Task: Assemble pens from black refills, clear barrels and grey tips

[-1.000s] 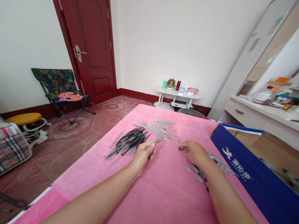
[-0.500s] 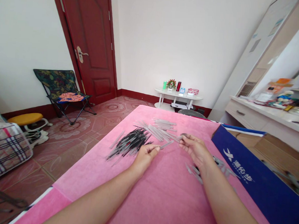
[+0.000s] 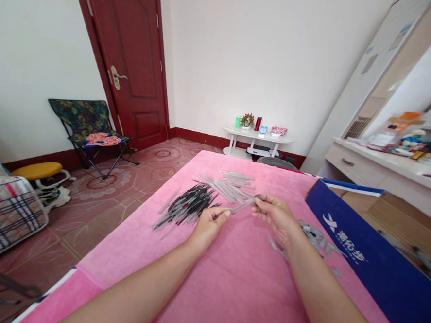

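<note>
My left hand (image 3: 210, 222) pinches one end of a thin clear pen tube (image 3: 242, 206) above the pink table cover (image 3: 230, 279). My right hand (image 3: 273, 215) is closed in a pinch at the tube's other end, fingers round something small that I cannot name. Just left of my left hand lies a heap of black pen refills (image 3: 189, 206). Beyond both hands lies a scatter of clear tubes (image 3: 230, 183). Small grey parts (image 3: 315, 236) lie by my right forearm.
An open blue cardboard box (image 3: 356, 253) stands at the table's right edge. A folding chair (image 3: 86, 129), a yellow stool (image 3: 36, 170) and a plaid bag (image 3: 8, 207) stand on the floor to the left. A small white table (image 3: 255, 137) is by the far wall.
My right hand rose from the grey parts on the right and moved left to the tube's tip. My left hand turned the tube out to point right.
</note>
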`<state>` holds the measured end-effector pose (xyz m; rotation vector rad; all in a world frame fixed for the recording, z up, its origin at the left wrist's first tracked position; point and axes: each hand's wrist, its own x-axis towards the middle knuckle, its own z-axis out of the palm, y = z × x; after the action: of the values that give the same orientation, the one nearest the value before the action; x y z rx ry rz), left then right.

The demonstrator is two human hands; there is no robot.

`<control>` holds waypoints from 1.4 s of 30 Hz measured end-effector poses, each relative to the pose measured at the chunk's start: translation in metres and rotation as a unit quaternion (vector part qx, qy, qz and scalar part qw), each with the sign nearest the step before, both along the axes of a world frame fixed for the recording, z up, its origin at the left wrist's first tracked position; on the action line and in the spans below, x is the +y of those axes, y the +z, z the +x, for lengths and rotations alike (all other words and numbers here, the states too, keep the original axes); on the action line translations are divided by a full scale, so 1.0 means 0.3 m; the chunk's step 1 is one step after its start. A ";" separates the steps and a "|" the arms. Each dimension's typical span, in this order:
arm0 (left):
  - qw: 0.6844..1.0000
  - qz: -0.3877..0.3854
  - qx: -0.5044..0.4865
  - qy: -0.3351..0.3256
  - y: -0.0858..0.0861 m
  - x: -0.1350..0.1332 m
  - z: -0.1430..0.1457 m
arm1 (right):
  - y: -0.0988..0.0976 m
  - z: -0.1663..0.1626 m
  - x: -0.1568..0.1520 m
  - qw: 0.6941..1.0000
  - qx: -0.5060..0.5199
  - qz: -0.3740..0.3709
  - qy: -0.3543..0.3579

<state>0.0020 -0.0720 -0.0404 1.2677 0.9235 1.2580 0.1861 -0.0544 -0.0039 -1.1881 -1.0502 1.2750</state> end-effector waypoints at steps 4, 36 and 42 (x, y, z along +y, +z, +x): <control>0.999 0.048 0.012 -0.001 -0.017 0.011 -0.001 | 0.005 -0.010 -0.008 0.998 -0.053 0.018 0.029; 0.977 0.184 0.106 0.024 0.009 -0.016 -0.010 | 0.109 -0.062 -0.054 0.978 -0.188 0.075 0.040; 0.974 0.179 0.136 0.026 -0.012 0.002 -0.017 | 0.306 0.152 -0.131 0.888 -0.356 0.193 -0.216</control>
<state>-0.0032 -0.0713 -0.0441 1.7426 0.9542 1.3547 0.2318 -0.0937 0.0878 -1.4956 -1.3728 0.2361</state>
